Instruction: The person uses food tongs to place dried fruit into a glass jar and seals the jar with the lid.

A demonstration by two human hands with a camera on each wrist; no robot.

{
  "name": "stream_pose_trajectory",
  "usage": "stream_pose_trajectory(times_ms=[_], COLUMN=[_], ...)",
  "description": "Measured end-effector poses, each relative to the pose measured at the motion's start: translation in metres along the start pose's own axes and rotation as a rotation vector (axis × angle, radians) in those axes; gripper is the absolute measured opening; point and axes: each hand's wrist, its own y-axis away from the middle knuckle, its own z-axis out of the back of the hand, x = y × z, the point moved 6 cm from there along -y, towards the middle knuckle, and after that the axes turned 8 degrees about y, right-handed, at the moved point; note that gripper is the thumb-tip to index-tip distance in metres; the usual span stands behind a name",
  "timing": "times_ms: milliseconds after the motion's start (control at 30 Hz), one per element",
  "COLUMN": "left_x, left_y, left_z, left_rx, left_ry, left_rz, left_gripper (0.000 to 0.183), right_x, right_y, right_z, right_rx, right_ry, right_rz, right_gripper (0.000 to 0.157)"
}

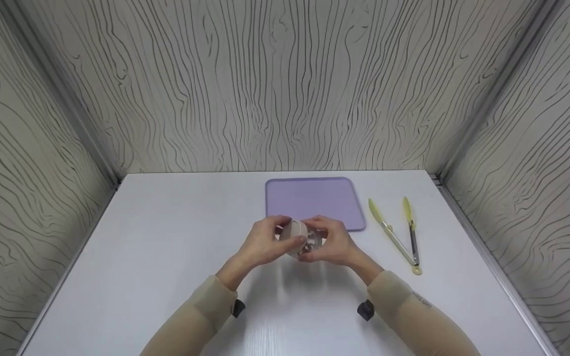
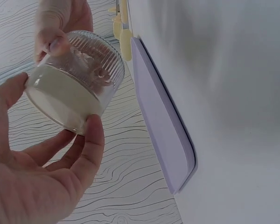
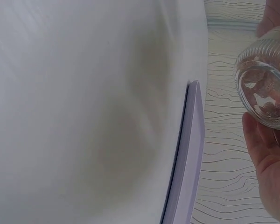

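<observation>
Both hands hold a clear ribbed glass jar (image 2: 95,60) with a cream-coloured lid (image 2: 60,98), lifted and tilted sideways above the table. My left hand (image 1: 263,241) grips the lid end, its fingers and thumb spread round the rim. Round the glass end curls my right hand (image 1: 334,242); the jar's round base (image 3: 265,95) shows in the right wrist view. Something reddish-brown shows inside or through the glass; I cannot tell what it is. Fingers hide part of the jar in the head view.
A shallow purple tray (image 1: 309,198) lies behind the hands on the white table (image 1: 176,222). To its right, a pair of tongs (image 1: 399,242) with yellow tips lies spread apart. Wood-grain panels (image 1: 275,84) enclose the back and sides.
</observation>
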Motion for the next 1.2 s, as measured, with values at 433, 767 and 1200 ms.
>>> stream_pose_trajectory(times_ms=[433, 767, 1200], left_x=[0.0, 0.001, -0.01], left_y=[0.0, -0.002, -0.001], left_z=[-0.002, -0.001, -0.004], left_rx=[0.028, -0.06, -0.031], left_ry=[0.028, -0.013, -0.036], left_rz=[-0.056, 0.03, -0.045], left_gripper=[0.074, 0.068, 0.071], right_x=[0.0, 0.001, 0.002], right_y=[0.0, -0.003, 0.002], right_z=[0.004, 0.006, 0.008], right_rx=[0.005, -0.029, -0.004], right_ry=[0.002, -0.009, -0.042], right_rz=[-0.026, -0.008, 0.013], right_gripper=[0.076, 0.081, 0.079])
